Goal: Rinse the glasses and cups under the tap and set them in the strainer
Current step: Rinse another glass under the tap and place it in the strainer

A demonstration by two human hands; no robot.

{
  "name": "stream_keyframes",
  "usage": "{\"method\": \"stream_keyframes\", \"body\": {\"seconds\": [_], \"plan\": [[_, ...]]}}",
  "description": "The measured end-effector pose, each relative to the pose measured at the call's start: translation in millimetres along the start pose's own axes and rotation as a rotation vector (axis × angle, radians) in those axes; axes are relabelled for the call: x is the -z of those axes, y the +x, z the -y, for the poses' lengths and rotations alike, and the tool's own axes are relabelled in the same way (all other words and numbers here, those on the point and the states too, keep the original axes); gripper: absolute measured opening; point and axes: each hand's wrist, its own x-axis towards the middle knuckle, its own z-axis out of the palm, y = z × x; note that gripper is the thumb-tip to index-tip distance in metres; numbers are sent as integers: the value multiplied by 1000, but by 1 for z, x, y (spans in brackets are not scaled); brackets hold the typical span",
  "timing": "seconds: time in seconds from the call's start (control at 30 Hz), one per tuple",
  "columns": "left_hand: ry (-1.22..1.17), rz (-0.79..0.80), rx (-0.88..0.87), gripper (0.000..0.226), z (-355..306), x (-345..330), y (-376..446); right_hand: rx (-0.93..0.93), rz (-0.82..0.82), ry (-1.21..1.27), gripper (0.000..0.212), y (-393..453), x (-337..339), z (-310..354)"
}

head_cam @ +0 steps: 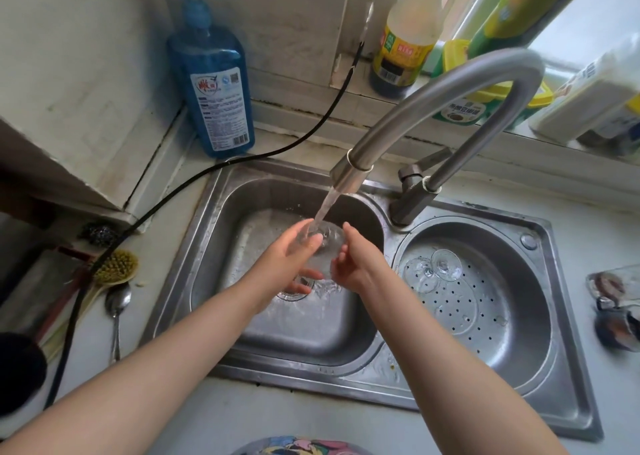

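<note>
Steel double sink (194, 246) in pale worktop (606, 233); left hand (291, 253) and right hand (353, 264) clasping glass (323, 246) under tap (450, 101).

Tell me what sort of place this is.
Likely a home kitchen: a stainless steel double-basin sink, a curved steel tap running water, and a blue bottle of dish liquid in the corner.

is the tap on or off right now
On. A stream of water runs from the tap spout onto the clear glass held between both hands over the left sink basin.
</note>
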Motion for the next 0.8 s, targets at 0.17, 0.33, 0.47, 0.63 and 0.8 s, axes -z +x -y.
{"method": "stream_keyframes", "body": {"seconds": [0.17,0.33,0.47,0.63,0.8], "plan": [[84,-102,62,40,0,-7,11,-5,-19,13,35,-2,0,-5],[133,-88,22,34,7,-10,12,28,20,44,38,-1,6,-6],[156,-138,-51,33,10,-5,15,105,45,-24,39,-4,7,-8],[156,-168,106,39,11,14,24,375,126,-358,32,-14,2,-8],[578,53,-89,53,7,34,26,844,176,-1058,21,-15,-9,-10]]}}
